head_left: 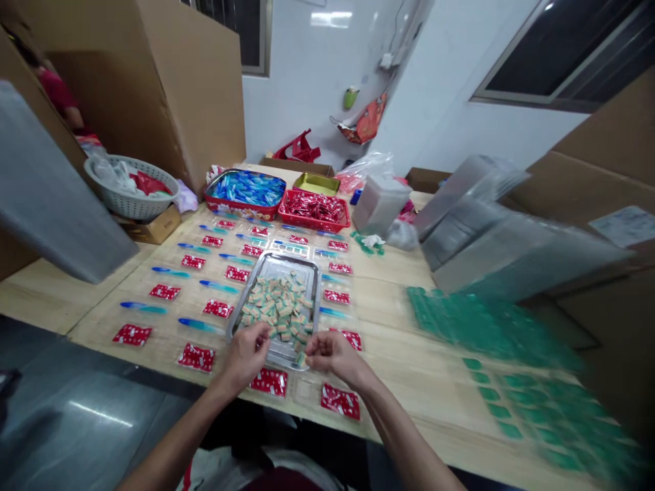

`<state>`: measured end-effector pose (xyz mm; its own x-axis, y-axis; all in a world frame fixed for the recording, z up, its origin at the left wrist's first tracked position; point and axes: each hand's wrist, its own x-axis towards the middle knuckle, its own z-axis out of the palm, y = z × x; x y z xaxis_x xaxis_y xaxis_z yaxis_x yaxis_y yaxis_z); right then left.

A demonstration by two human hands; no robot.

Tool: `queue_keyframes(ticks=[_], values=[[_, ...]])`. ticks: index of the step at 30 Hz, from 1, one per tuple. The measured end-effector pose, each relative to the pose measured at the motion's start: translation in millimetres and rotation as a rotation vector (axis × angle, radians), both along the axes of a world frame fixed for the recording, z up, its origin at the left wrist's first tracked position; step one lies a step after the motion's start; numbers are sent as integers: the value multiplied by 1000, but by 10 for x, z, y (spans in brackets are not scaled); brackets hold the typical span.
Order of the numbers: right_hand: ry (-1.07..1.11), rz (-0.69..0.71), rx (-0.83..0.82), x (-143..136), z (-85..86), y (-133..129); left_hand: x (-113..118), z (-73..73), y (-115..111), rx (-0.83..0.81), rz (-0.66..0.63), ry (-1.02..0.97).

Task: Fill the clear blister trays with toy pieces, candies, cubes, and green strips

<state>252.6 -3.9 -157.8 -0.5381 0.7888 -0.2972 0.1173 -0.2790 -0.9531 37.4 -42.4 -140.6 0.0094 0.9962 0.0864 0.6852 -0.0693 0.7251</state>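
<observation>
Grip hidden from me

Small blocks (281, 305) lie in the metal tray (307, 271); my left hand (248, 352) and right hand (336, 356) curl at its near end, whether pinching any I can't tell. Blur smears the green packs (473, 329).

The single head-worn camera looks forward and down from the near edge of the wooden table (389, 327). The left hand (249, 351) and right hand (335, 354) are close below; the white wall (301, 82) stands well beyond.
</observation>
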Motion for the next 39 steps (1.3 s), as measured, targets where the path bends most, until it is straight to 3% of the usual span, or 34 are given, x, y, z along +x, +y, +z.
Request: queue_keyframes(ticks=[2,5,10,14,26,34,39], values=[[-30,31,-47,121,-21,-83,48,15,-83,69,-56,58],[-103,55,-15,216,-120,-222,169,29,-267,173,-256,151],[-279,38,205,184,-228,-369,308,-23,-531,270,-606,270],[-392,33,374,117,-153,-432,306,-91,-610,301,-749,305],[-702,174,905,49,-83,-634,301,-274,-623,367,-822,431],[-672,78,958,26,-183,-668,326,-281,-601,360,-826,500],[-676,102,918,20,-174,-667,351,-261,-573,370,-826,588]])
